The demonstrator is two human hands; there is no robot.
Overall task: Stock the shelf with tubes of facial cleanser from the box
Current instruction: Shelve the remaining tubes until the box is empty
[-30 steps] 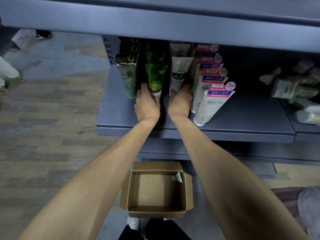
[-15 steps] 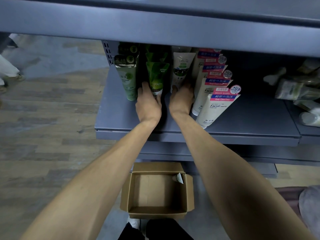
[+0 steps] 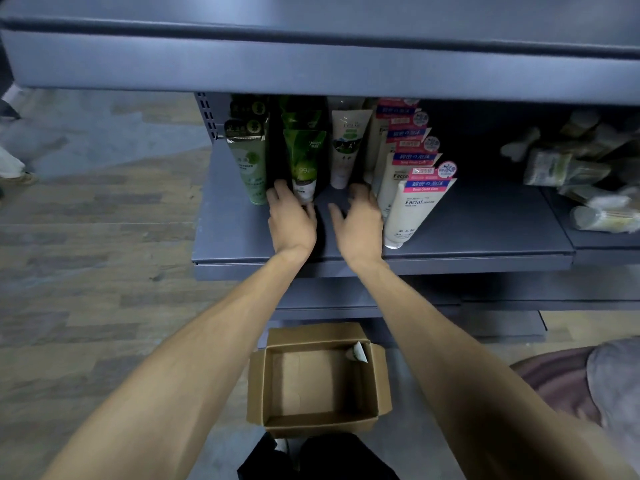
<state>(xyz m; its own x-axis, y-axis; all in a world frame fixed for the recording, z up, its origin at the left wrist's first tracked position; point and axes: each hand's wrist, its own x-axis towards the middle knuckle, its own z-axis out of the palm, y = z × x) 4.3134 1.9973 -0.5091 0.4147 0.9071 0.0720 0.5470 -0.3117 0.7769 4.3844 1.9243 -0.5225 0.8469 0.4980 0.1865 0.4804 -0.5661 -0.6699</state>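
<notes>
Your left hand [image 3: 292, 221] touched the green tube's [image 3: 304, 166] cap, fingers loose; your right hand [image 3: 360, 225] hovered spread beside it, holding nothing.

1. Both bare forearms reach forward and upward, side by side, over the front edge of the grey metal shelf [image 3: 467, 237].
2. The left hand [image 3: 292, 220] lies above the shelf's front lip, palm down, its fingertips [image 3: 277, 192] near the shelf's left end.
3. The right hand [image 3: 360, 223] hovers just beside it, further toward the shelf's middle, fingers spread and relaxed, holding nothing.
4. The wrists are close together, with a narrow gap between them.
</notes>
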